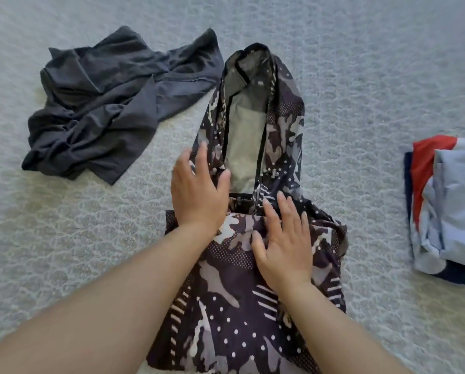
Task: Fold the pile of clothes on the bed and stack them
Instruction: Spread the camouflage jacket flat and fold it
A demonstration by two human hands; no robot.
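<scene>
my left hand [196, 190] and right hand [282, 238] press flat, fingers spread, on the camo jacket [242, 279] in front of me on the bed [361, 103]. it lies lengthwise away from me, hood [280, 109] pointing far.

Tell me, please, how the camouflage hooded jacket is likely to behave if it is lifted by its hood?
The camouflage jacket looks thin and probably floppy: its hood lies collapsed flat, so the body would likely hang and unfold. The fabric seems smooth, perhaps slippery, which may be why the left hand and right hand press it flat. It probably weighs little for its size.
</scene>
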